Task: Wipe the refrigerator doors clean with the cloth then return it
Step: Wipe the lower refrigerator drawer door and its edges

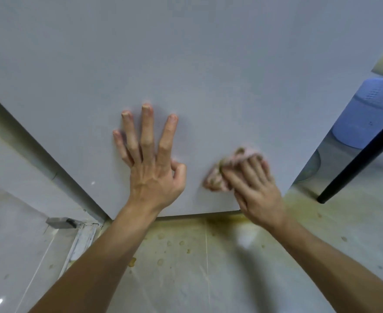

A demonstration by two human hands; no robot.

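Hands on grey refrigerator door, lower centre of frame.
Left hand presses flat, fingers spread; right hand grips pink cloth against it.

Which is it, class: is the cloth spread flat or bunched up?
Bunched up: the cloth shows as a crumpled wad under the right hand, against the refrigerator door.

Stained pale floor, glossy grey tiles at left, blue container at right
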